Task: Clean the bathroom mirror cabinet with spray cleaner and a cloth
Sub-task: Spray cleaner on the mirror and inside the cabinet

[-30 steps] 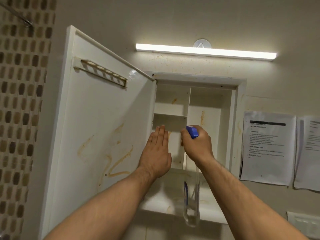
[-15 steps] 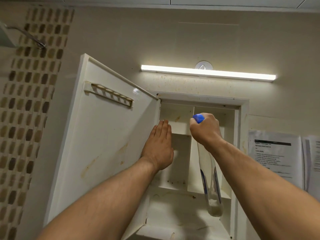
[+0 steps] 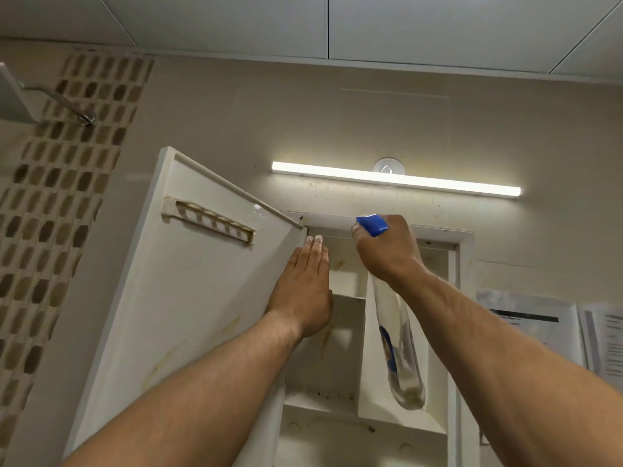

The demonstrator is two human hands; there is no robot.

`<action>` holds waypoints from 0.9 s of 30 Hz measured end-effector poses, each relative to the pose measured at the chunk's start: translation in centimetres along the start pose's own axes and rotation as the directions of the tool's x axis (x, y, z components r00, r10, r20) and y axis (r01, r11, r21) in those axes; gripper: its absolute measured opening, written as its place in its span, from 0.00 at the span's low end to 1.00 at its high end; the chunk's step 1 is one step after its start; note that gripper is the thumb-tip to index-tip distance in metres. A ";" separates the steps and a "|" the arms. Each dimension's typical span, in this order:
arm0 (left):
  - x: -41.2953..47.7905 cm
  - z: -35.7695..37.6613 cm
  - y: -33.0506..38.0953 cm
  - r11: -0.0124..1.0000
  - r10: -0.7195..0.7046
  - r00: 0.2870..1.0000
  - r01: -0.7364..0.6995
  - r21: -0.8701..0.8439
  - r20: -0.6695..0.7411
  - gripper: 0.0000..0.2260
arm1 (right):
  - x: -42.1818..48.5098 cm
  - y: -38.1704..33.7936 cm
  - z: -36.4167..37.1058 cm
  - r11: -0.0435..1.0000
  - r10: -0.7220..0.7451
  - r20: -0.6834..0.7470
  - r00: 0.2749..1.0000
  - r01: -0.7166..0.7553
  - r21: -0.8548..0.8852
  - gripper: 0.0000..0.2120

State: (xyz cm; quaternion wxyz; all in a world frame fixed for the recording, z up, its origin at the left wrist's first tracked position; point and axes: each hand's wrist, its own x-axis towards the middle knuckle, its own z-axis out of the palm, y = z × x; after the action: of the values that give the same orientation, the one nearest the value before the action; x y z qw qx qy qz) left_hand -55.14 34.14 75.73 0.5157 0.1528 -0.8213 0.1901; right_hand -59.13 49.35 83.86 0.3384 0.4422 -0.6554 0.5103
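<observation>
Right hand is fisted around the neck of the spray bottle, blue nozzle up at the cabinet's top edge. Left hand is flat, fingers straight together, against the open door's hinge edge. Stained shelves inside.

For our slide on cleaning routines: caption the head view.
Right hand aims spray bottle into stained open cabinet; left hand rests flat by the door.

The printed white paper sheets on the wall are too blurred to read. The right hand hides the clear spray bottle's neck and trigger.
</observation>
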 end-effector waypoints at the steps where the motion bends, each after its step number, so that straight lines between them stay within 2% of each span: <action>1: -0.1 0.0 0.0 1.000 0.004 1.000 -0.004 0.005 0.003 0.34 | 0.0 0.1 -0.2 1.000 0.016 0.006 1.000 -0.016 -0.004 0.08; 4: -0.2 0.2 0.2 0.999 0.033 0.999 -0.033 0.023 -0.006 0.33 | 0.1 1.0 -1.8 0.996 0.079 -0.031 0.996 -0.080 -0.044 0.07; 8: -0.1 0.7 0.9 0.997 0.081 0.996 -0.080 0.014 -0.030 0.33 | 0.0 2.9 -5.9 0.973 0.185 -0.206 0.961 -0.208 -0.095 0.09; 12: -0.6 1.4 2.6 0.993 0.087 0.996 -0.089 -0.078 -0.026 0.33 | -1.4 4.7 -9.2 0.958 0.185 -0.290 0.939 -0.239 -0.161 0.12; 15: -1.7 2.2 4.2 0.983 0.066 0.998 -0.069 -0.167 -0.026 0.33 | -3.3 5.7 -9.6 0.962 0.154 -0.237 0.959 -0.200 -0.187 0.11; 18: -5.3 3.6 5.4 0.981 0.046 0.997 -0.032 -0.191 0.067 0.33 | -6.7 6.6 -7.9 0.962 0.218 -0.108 0.970 -0.232 -0.143 0.08; 23: -13.6 6.7 6.2 0.983 0.028 0.969 0.018 -0.182 0.246 0.33 | -14.6 8.3 -2.9 0.897 0.430 0.067 0.900 -0.435 0.085 0.03; 27: -18.8 8.3 6.3 0.986 0.020 0.930 0.043 -0.161 0.366 0.33 | -20.7 9.5 1.4 0.860 0.467 0.110 0.877 -0.480 0.175 0.06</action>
State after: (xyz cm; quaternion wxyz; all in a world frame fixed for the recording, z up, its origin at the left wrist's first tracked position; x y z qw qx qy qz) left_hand -56.60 36.83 54.45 0.3657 0.1467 -0.9151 0.0860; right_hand -60.08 53.67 61.47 0.1362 0.3149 -0.7005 0.6258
